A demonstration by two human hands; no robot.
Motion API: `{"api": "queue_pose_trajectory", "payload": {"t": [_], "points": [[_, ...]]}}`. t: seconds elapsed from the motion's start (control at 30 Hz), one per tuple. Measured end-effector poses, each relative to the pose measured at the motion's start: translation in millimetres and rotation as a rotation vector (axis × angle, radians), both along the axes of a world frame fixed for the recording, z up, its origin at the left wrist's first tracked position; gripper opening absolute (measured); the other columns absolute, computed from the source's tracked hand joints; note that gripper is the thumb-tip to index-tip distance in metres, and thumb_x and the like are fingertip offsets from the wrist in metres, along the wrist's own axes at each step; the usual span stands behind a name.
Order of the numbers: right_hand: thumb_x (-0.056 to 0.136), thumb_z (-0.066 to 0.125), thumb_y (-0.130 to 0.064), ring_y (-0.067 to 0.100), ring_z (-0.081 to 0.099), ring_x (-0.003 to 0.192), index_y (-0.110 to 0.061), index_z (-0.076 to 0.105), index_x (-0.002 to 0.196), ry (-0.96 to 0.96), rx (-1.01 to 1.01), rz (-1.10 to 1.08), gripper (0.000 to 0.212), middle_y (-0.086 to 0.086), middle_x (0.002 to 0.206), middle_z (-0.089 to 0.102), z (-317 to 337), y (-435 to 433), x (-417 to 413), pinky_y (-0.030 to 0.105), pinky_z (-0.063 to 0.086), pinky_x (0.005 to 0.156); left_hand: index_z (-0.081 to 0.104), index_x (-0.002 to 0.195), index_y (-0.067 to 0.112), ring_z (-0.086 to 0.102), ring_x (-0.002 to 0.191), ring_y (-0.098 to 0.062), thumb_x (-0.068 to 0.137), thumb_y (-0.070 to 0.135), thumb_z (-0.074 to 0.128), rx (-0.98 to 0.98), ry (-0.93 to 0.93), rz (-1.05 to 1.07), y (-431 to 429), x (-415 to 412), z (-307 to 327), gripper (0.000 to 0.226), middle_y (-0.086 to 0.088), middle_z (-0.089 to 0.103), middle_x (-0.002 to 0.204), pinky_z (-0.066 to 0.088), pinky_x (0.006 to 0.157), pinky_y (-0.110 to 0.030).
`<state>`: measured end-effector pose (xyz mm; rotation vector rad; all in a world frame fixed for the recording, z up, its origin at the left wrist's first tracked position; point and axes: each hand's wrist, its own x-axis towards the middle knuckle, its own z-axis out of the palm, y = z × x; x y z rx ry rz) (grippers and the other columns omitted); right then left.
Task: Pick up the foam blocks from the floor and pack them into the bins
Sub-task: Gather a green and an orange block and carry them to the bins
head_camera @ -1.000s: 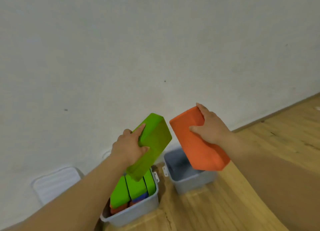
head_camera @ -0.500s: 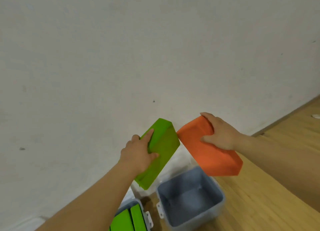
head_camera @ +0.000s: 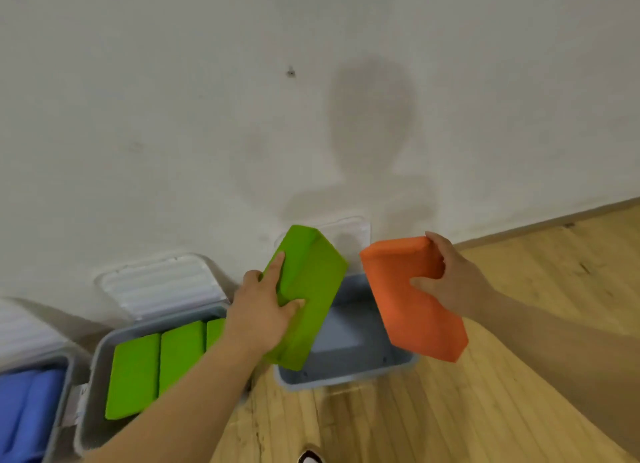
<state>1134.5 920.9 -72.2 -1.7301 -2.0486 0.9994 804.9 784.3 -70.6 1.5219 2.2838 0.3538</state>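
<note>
My left hand [head_camera: 261, 312] grips a green foam block [head_camera: 306, 296], tilted, over the left part of an empty grey bin [head_camera: 349, 334]. My right hand [head_camera: 450, 282] grips an orange foam block [head_camera: 412, 299], tilted above the same bin's right rim. To the left, a second grey bin [head_camera: 100, 355] holds green blocks [head_camera: 156, 369] packed side by side. At the far left a third bin [head_camera: 65, 369] contains blue blocks [head_camera: 27, 410].
White lids [head_camera: 162, 282] lean against the white wall behind the bins. Wooden floor [head_camera: 519, 410] spreads to the right and front. A shoe tip [head_camera: 311, 457] shows at the bottom edge.
The view dropped and shifted, bringing the bins closer and the blue-block bin into sight. Both held blocks have come lower, now right above the empty bin.
</note>
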Motion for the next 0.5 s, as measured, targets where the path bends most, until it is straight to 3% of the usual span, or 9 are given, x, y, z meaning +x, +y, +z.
{"api": "queue_pose_trajectory", "payload": {"t": [0.1, 0.23, 0.4, 0.5], "points": [[0.079, 0.085, -0.037, 0.02, 0.057, 0.119, -0.038, 0.027, 0.155, -0.034, -0.047, -0.05, 0.096, -0.006, 0.139, 0.055, -70.3, 23.4, -5.0, 0.031, 0.043, 0.095, 0.007, 0.161, 0.044, 0.053, 0.118, -0.042, 0.086, 0.063, 0.067, -0.058, -0.032, 0.059, 23.2, -5.8, -74.2, 0.098, -0.012, 0.042, 0.129, 0.047, 0.101, -0.05], [0.078, 0.081, -0.05, 0.026, 0.056, 0.129, -0.032, 0.024, 0.157, -0.128, -0.122, -0.082, 0.099, 0.0, 0.15, 0.051, -179.3, 60.3, -18.1, 0.043, 0.048, 0.105, 0.001, 0.161, 0.043, 0.047, 0.124, -0.043, 0.088, 0.059, 0.065, -0.154, -0.039, 0.163, 48.2, -3.9, -179.8, 0.099, -0.012, 0.037, 0.135, 0.044, 0.104, -0.052], [0.081, 0.077, -0.054, 0.026, 0.062, 0.109, -0.03, 0.03, 0.151, -0.225, -0.138, -0.007, 0.088, 0.003, 0.134, 0.059, -330.0, 107.6, -33.2, 0.041, 0.052, 0.088, -0.005, 0.16, 0.044, 0.042, 0.127, -0.042, 0.093, 0.057, 0.062, -0.219, -0.14, 0.266, 87.1, 21.2, -331.9, 0.096, -0.014, 0.032, 0.139, 0.042, 0.104, -0.051], [0.084, 0.071, -0.062, 0.031, 0.059, 0.121, -0.029, 0.021, 0.156, -0.352, -0.137, 0.08, 0.094, 0.01, 0.145, 0.05, -422.1, 134.6, -43.4, 0.047, 0.052, 0.095, -0.004, 0.16, 0.047, 0.051, 0.117, -0.042, 0.094, 0.056, 0.063, -0.249, -0.245, 0.331, 114.0, 41.8, -430.0, 0.093, -0.01, 0.028, 0.139, 0.046, 0.1, -0.051]]}}
